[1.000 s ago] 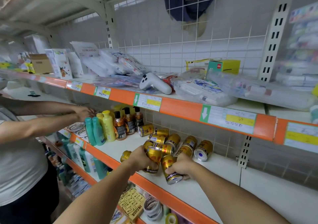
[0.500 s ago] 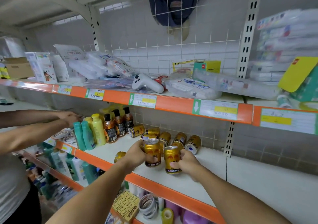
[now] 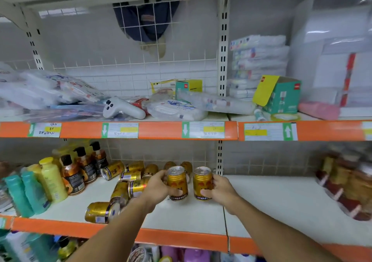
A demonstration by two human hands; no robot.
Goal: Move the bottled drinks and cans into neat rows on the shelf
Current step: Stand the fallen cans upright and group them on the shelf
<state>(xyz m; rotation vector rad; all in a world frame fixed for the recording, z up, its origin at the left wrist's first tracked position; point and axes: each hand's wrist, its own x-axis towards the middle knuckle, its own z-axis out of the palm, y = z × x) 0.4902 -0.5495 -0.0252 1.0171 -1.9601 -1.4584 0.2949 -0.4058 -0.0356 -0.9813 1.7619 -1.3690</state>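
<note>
Two gold cans stand upright and just beside each other on the middle shelf (image 3: pixel 201 217), each in one hand. The left hand (image 3: pixel 159 187) has its fingers curled round the left can (image 3: pixel 177 183), thumb across the front near the base. The right hand (image 3: pixel 220 187) grips the right can (image 3: pixel 202 183) the same way, from the outer side. Both cans sit near the upright post (image 3: pixel 219 157) at the back (whether their bases touch the shelf or hang just above it cannot be told). To the left lies a heap of gold cans (image 3: pixel 128 179) on their sides, with one fallen can (image 3: pixel 101 212) near the orange front edge. Farther left stand dark-capped brown bottles (image 3: pixel 84 167), yellow bottles (image 3: pixel 53 179) and teal bottles (image 3: pixel 26 193). On the shelf above rest plastic packs and a white controller (image 3: pixel 120 108).
</note>
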